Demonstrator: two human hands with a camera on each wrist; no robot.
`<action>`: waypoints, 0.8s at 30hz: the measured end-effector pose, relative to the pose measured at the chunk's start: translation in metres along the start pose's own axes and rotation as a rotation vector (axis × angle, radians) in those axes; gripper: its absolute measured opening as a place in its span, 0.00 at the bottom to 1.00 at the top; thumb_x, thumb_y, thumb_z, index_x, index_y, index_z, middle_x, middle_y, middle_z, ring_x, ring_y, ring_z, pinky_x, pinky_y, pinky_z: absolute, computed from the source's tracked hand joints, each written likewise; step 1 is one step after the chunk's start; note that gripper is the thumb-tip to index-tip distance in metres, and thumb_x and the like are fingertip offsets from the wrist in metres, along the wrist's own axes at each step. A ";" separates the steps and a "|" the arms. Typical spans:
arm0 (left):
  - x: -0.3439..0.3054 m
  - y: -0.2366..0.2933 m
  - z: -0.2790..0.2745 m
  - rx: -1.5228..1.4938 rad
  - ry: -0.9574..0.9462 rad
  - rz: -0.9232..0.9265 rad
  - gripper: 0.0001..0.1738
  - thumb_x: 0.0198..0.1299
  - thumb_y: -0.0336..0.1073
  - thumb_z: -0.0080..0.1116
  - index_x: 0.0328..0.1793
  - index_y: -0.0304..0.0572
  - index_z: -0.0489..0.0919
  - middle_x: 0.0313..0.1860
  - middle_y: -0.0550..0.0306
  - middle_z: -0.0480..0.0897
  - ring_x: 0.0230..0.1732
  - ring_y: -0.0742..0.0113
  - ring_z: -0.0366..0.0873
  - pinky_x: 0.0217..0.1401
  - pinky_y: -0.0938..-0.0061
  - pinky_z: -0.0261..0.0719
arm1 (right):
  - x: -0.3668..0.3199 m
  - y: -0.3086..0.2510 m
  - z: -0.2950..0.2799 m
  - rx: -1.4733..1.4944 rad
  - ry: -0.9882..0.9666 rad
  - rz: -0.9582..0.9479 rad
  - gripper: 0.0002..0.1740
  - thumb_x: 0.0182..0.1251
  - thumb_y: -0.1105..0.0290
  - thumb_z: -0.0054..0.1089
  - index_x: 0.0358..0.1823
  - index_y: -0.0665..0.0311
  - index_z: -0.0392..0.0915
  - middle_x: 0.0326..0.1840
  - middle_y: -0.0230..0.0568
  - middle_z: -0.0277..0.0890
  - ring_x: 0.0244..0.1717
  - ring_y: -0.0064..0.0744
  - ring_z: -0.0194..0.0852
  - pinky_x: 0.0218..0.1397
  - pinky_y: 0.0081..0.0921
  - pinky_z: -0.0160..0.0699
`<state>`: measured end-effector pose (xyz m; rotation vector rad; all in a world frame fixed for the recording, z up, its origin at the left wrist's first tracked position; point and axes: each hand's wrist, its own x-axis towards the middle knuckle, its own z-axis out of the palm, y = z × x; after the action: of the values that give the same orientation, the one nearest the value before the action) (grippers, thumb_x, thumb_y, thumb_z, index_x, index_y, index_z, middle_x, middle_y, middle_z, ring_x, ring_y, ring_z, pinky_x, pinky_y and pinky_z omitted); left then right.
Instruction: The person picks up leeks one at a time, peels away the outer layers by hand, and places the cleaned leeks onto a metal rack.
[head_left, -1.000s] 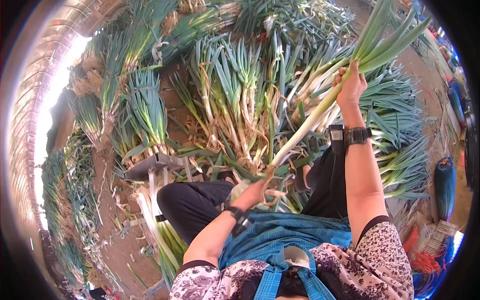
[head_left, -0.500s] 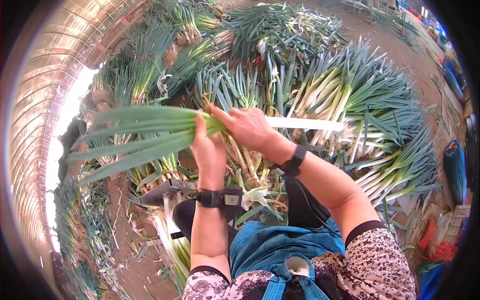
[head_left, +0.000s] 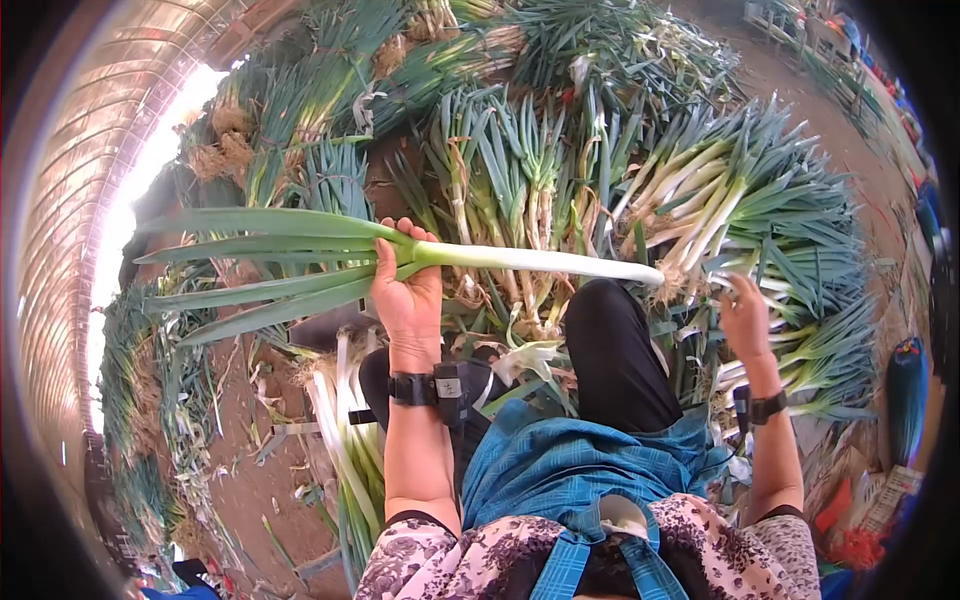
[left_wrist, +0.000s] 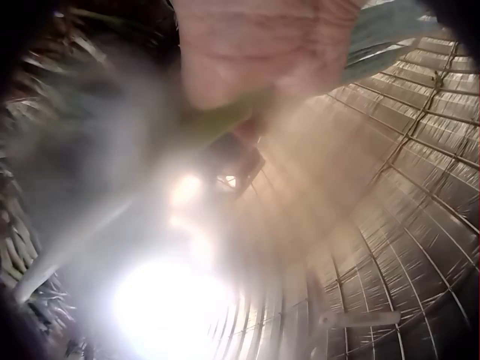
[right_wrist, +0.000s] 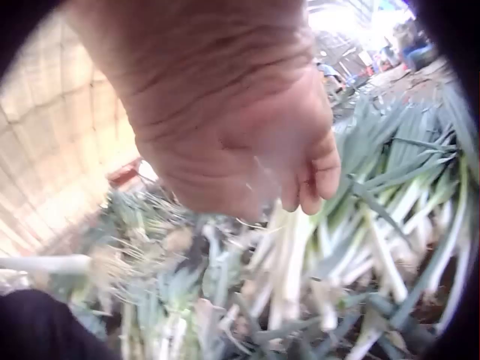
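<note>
My left hand (head_left: 408,290) holds one leek (head_left: 540,258) just below its spread leaves, palm turned up. The leaves fan out to the left, and the white stem runs level to the right, ending in pale roots. In the left wrist view the leek's stem (left_wrist: 82,229) is blurred, with the hand overlapping its upper part. Just past the root end, my right hand (head_left: 746,318) is apart from the leek, its fingers curled. A thin pale shred (right_wrist: 261,182) shows between thumb and fingers in the right wrist view, though blurred.
A pile of leeks (head_left: 790,240) lies to the right, and upright leeks (head_left: 540,170) stand in front of the knees. Tied bundles (head_left: 330,180) lie at the left. By the left knee, more leeks (head_left: 345,450) rest near a metal stand. A blue roll (head_left: 906,400) stands far right.
The leek swung from pointing up right to lying level, its leaves now left, held by the left hand. The right hand left the leaf base and moved right, past the root end.
</note>
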<state>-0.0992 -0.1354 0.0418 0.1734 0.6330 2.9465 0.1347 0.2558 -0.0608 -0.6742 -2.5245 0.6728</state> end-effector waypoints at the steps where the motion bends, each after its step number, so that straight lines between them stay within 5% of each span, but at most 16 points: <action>1: -0.005 -0.004 0.002 0.015 -0.015 -0.011 0.16 0.66 0.36 0.51 0.56 0.36 0.69 0.46 0.50 0.76 0.47 0.58 0.76 0.61 0.57 0.71 | -0.003 -0.045 -0.002 0.038 0.039 -0.101 0.17 0.55 0.74 0.64 0.48 0.68 0.77 0.52 0.50 0.75 0.50 0.50 0.75 0.52 0.37 0.76; 5: -0.022 -0.014 0.016 -0.014 -0.094 -0.050 0.19 0.64 0.39 0.54 0.57 0.37 0.69 0.45 0.50 0.76 0.46 0.57 0.75 0.61 0.56 0.71 | -0.007 -0.154 0.003 0.151 -0.002 -0.588 0.18 0.55 0.72 0.66 0.47 0.68 0.76 0.48 0.47 0.76 0.44 0.47 0.76 0.48 0.35 0.77; 11: -0.045 -0.008 0.017 -0.105 -0.171 -0.093 0.24 0.59 0.45 0.61 0.55 0.40 0.70 0.43 0.53 0.77 0.43 0.62 0.73 0.60 0.58 0.71 | -0.015 -0.182 0.019 0.124 -0.150 -0.745 0.13 0.55 0.74 0.62 0.42 0.68 0.76 0.43 0.44 0.71 0.41 0.43 0.73 0.43 0.36 0.76; 16: -0.054 -0.009 0.010 -0.114 -0.170 -0.110 0.25 0.56 0.47 0.63 0.54 0.40 0.75 0.42 0.54 0.78 0.43 0.62 0.73 0.59 0.59 0.70 | -0.028 -0.185 0.025 0.055 -0.090 -0.799 0.08 0.52 0.73 0.55 0.32 0.69 0.71 0.32 0.43 0.64 0.33 0.42 0.68 0.35 0.33 0.73; 21: -0.055 -0.018 0.011 -0.109 -0.202 -0.131 0.25 0.55 0.42 0.65 0.55 0.40 0.71 0.42 0.55 0.76 0.41 0.60 0.72 0.62 0.55 0.67 | -0.030 -0.160 0.041 0.236 -0.092 -0.610 0.09 0.53 0.78 0.61 0.36 0.68 0.74 0.32 0.41 0.71 0.34 0.42 0.74 0.35 0.32 0.76; 24: -0.059 -0.019 0.010 -0.081 -0.187 -0.120 0.25 0.54 0.42 0.66 0.54 0.41 0.71 0.42 0.56 0.76 0.40 0.61 0.71 0.62 0.55 0.66 | -0.029 -0.151 0.026 0.661 -0.326 0.120 0.08 0.59 0.71 0.65 0.35 0.68 0.77 0.34 0.45 0.77 0.36 0.40 0.78 0.36 0.30 0.76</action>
<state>-0.0381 -0.1227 0.0380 0.3839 0.4792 2.7913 0.0927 0.1157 -0.0065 -0.4975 -2.3094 1.6707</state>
